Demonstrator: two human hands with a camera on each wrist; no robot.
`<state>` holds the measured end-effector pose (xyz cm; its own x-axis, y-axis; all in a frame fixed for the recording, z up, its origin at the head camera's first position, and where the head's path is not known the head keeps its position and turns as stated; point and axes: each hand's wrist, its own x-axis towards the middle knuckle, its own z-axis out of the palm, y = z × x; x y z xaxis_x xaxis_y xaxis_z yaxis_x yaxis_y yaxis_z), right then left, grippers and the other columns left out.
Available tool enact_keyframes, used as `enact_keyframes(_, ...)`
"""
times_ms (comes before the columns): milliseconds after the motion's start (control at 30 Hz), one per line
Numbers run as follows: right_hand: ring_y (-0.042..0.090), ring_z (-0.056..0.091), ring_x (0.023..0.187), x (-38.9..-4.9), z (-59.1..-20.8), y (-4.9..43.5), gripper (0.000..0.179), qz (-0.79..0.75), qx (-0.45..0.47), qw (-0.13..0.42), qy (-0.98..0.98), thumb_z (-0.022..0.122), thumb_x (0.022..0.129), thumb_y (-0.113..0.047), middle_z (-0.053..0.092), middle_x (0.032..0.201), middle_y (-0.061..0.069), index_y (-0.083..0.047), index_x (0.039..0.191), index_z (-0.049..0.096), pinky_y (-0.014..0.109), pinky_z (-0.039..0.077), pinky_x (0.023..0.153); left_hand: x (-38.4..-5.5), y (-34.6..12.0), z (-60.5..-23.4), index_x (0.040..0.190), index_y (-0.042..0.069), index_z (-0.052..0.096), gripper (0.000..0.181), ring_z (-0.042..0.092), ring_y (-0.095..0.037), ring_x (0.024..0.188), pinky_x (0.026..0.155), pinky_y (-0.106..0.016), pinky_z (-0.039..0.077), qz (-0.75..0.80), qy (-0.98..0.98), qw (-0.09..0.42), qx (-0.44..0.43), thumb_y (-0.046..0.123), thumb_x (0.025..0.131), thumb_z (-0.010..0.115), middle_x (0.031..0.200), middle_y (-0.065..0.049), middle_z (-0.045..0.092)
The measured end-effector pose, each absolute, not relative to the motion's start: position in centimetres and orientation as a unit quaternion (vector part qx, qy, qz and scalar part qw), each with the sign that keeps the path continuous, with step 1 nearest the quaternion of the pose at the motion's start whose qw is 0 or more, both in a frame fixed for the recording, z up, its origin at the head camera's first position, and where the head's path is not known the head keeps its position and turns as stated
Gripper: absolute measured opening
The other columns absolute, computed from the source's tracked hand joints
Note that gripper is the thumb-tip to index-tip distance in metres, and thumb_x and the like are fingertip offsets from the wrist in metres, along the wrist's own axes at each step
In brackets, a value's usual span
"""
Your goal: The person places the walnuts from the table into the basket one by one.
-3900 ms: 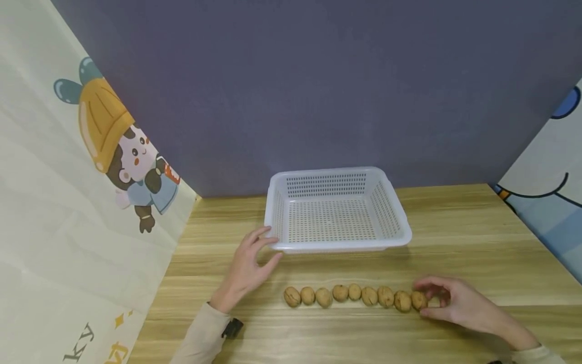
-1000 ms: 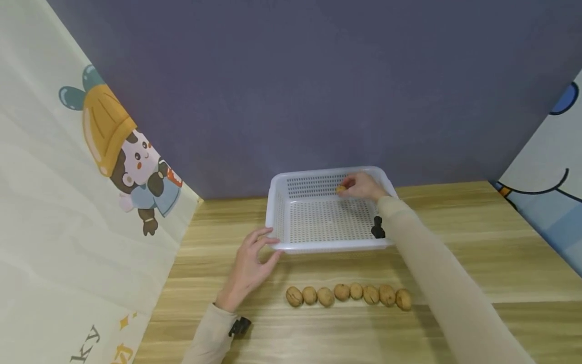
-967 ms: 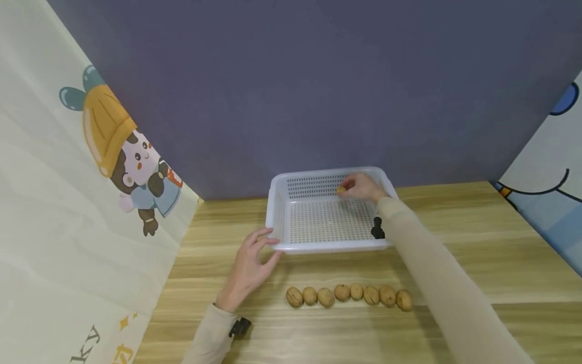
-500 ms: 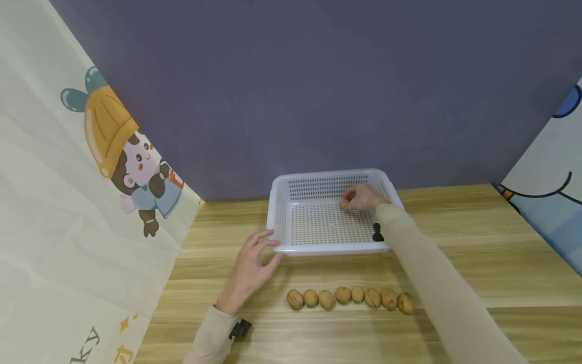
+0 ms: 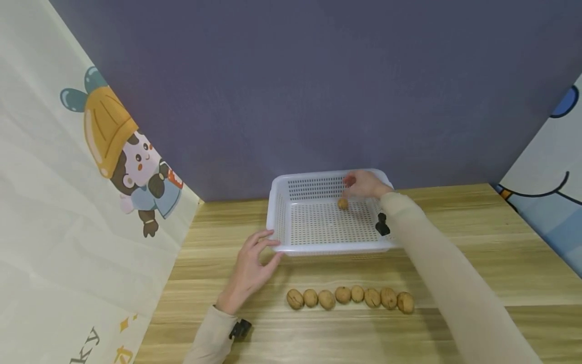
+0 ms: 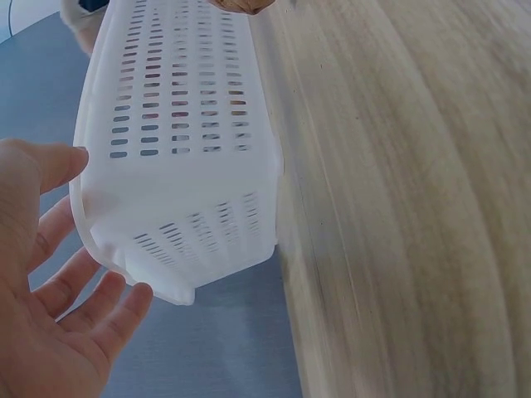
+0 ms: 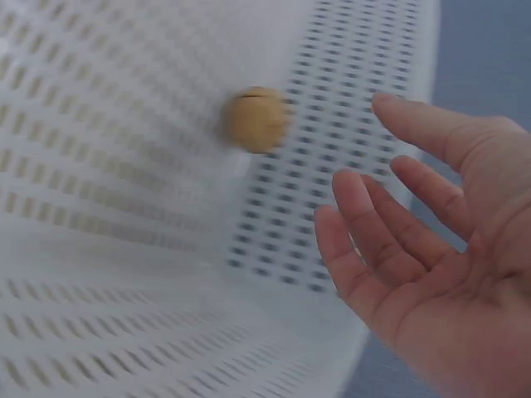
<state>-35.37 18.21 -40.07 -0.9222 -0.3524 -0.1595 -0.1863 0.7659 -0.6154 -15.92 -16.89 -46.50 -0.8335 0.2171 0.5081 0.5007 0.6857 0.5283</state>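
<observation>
White basket (image 5: 334,248): stands upright on the wooden table (image 5: 273,333), slotted in walls and floor. Contains one walnut (image 5: 343,203), right of the middle, at the foot of the far wall; cannot tell, for blur in the right wrist view, whether touching that wall or just beside it.

Right hand (image 5: 365,183): reaches over the far right part of the basket, released, with fingers spread, slightly bent and clear of the walnut. Left hand (image 5: 249,270): pinches the rim lightly at the near left corner between thumb and index finger, with the rest hanging loose.

Row of eight walnuts (image 5: 357,293): lies on the table in front of the basket, well apart from the near wall. Runs slightly uneven from left to right, mostly touching or nearly so.

Right sleeve (image 5: 450,273): crosses the near right corner of the basket and hides it, along with much of the right rim. Black device (image 5: 382,225) at the right wrist: blocks part of the right wall.

Dark panel (image 5: 291,91): rises behind the basket. Cartoon-printed cloth (image 5: 104,126): hangs at the left.
</observation>
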Motion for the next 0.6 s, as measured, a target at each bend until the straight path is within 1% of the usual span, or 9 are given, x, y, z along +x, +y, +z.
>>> enact_keyframes(233, 0.044, 0.054, 0.140, -34.3, -35.7, 18.9, 0.060, -0.329, -0.159, 0.111, 0.924, 0.073, 0.101, -0.032, 0.058, 0.151, 0.023, -0.001, 0.149, 0.055, 0.063, 0.047, 0.117, -15.9, -16.9, -46.4, 0.114, 0.009, 0.077, 0.029, 0.060, -0.037, 0.139, 0.119, -0.059, 0.049, -0.340, -0.895, 0.206, -0.201, 0.016, 0.087, 0.087, 0.145, -0.014, 0.066)
enact_keyframes(400, 0.044, 0.054, 0.140, -32.6, -33.4, 19.5, 0.058, -0.341, -0.176, 0.089, 0.919, 0.072, 0.102, -0.032, 0.059, 0.150, 0.023, -0.002, 0.149, 0.055, 0.065, 0.047, 0.116, -15.9, -16.9, -46.4, 0.114, 0.009, 0.077, 0.029, 0.059, -0.038, 0.139, 0.119, -0.060, 0.048, -0.340, -0.895, 0.206, -0.202, 0.015, 0.087, 0.087, 0.145, -0.014, 0.066)
enact_keyframes(533, 0.042, 0.060, 0.135, -30.9, -32.3, 20.2, 0.057, -0.353, -0.195, 0.071, 0.912, 0.073, 0.102, -0.033, 0.060, 0.149, 0.022, -0.004, 0.148, 0.057, 0.063, 0.051, 0.111, -15.8, -16.9, -46.5, 0.114, 0.009, 0.077, 0.030, 0.060, -0.037, 0.138, 0.119, -0.059, 0.048, -0.340, -0.894, 0.208, -0.203, 0.015, 0.087, 0.088, 0.145, -0.014, 0.066)
enact_keyframes(600, 0.040, 0.063, 0.132, -29.8, -32.1, 20.7, 0.055, -0.361, -0.199, 0.066, 0.909, 0.073, 0.102, -0.035, 0.062, 0.149, 0.020, -0.006, 0.147, 0.059, 0.060, 0.054, 0.109, -15.8, -16.9, -46.5, 0.114, 0.009, 0.077, 0.030, 0.060, -0.037, 0.138, 0.119, -0.058, 0.049, -0.339, -0.894, 0.211, -0.205, 0.015, 0.087, 0.088, 0.144, -0.014, 0.066)
